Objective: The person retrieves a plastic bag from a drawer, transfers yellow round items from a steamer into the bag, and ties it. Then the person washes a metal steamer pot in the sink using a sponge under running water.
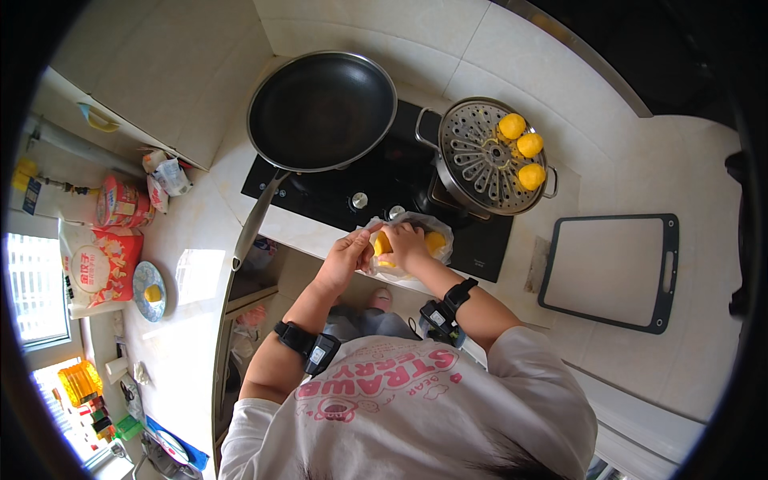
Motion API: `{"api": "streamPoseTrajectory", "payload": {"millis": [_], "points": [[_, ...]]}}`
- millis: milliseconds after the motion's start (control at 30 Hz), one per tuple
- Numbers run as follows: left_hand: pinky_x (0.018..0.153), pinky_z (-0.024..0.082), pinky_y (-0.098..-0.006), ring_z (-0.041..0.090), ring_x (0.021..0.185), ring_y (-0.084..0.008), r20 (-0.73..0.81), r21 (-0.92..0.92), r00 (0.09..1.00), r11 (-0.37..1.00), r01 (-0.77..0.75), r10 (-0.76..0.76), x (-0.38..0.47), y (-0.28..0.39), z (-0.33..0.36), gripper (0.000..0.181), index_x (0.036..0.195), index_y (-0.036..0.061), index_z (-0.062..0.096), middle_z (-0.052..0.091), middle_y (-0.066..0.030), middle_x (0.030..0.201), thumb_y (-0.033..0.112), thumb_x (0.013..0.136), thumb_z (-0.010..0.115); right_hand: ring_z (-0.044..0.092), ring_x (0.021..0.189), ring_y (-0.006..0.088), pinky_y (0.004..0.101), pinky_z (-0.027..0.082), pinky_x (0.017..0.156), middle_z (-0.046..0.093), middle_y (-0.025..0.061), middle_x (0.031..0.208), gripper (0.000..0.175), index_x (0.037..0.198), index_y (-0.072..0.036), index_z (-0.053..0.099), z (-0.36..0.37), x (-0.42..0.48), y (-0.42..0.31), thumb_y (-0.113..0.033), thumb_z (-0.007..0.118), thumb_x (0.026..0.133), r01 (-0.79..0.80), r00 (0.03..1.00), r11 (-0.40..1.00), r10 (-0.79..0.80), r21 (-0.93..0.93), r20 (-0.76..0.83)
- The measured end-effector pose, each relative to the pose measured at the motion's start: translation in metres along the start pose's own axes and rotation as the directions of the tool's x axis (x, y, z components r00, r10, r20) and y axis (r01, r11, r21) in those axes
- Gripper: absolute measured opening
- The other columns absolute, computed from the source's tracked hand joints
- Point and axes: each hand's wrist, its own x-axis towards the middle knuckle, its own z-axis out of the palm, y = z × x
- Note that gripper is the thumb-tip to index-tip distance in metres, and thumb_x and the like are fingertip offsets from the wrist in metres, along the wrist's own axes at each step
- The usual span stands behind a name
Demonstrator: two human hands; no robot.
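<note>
My left hand (351,251) pinches the rim of a clear plastic bag (445,231) at the stove's front edge. Inside that bag are several yellow balls (434,242), apparently of dough. Reaching into it, my right hand (407,245) has its thumb and fingers around a yellow ball (382,242), partly hidden by the hand. Beyond the bag, a steel steamer pot (474,195) stands on the right burner with a perforated steaming rack (471,153) on top. Three yellow balls (530,145) rest along the rack's right side.
A black frying pan (321,111) covers the left side of the black gas stove (336,201), its handle (258,219) jutting over the front edge. To the right lies a cutting board (606,273). On the left counter, a blue plate (144,291) holds a yellow piece beside a red flour bag (105,264).
</note>
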Motion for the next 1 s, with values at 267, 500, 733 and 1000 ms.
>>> {"api": "streamPoseTrajectory", "payload": {"millis": [267,500,733,1000], "points": [[0.059,0.040,-0.0191,0.042,0.059,-0.0047,-0.026,-0.002,0.999,1.000,-0.020,0.020,0.000,0.001,-0.009,0.049,0.135,0.0015,0.046,0.044,0.0039,0.067,0.036,0.100,0.044,0.051,0.107,0.0275,0.0666,0.021,0.102,0.058,0.0056,0.106,0.047,0.111,-0.014,0.055,0.023,-0.005,-0.020,-0.038,0.070,0.073,0.121,0.985,0.992,-0.123,-0.019,-0.123],[0.061,0.039,-0.0207,0.043,0.062,-0.0057,-0.046,0.065,0.998,0.997,-0.033,0.037,0.001,-0.001,-0.009,0.047,0.133,0.0013,0.048,0.044,0.0042,0.068,0.034,0.100,0.044,0.056,0.093,0.0293,0.0438,0.046,0.087,0.055,0.0091,0.094,0.018,0.093,-0.009,0.062,0.031,0.000,-0.044,-0.019,0.063,0.078,0.158,0.977,0.958,-0.118,0.238,-0.175],[0.064,0.045,-0.0240,0.041,0.059,-0.0060,-0.157,0.039,0.987,0.999,-0.018,0.024,-0.002,0.004,-0.017,0.044,0.132,0.0035,0.050,0.042,0.0045,0.066,0.033,0.100,0.045,0.058,0.078,0.0268,0.0364,0.047,0.066,0.059,0.0089,0.082,0.010,0.086,-0.007,0.062,-0.111,-0.033,0.041,-0.013,0.066,0.079,0.171,0.646,0.961,0.058,0.218,-0.761],[0.065,0.047,-0.0237,0.039,0.058,-0.0046,-0.145,0.105,0.989,0.994,0.006,0.009,-0.005,0.005,-0.020,0.045,0.133,0.0052,0.049,0.040,0.0059,0.065,0.035,0.100,0.044,0.060,0.094,0.0363,0.0451,0.051,0.074,0.051,0.0169,0.116,0.043,0.117,-0.015,0.052,-0.166,-0.027,0.216,-0.037,0.066,0.083,-0.524,0.650,0.851,0.430,0.041,-0.627]]}}
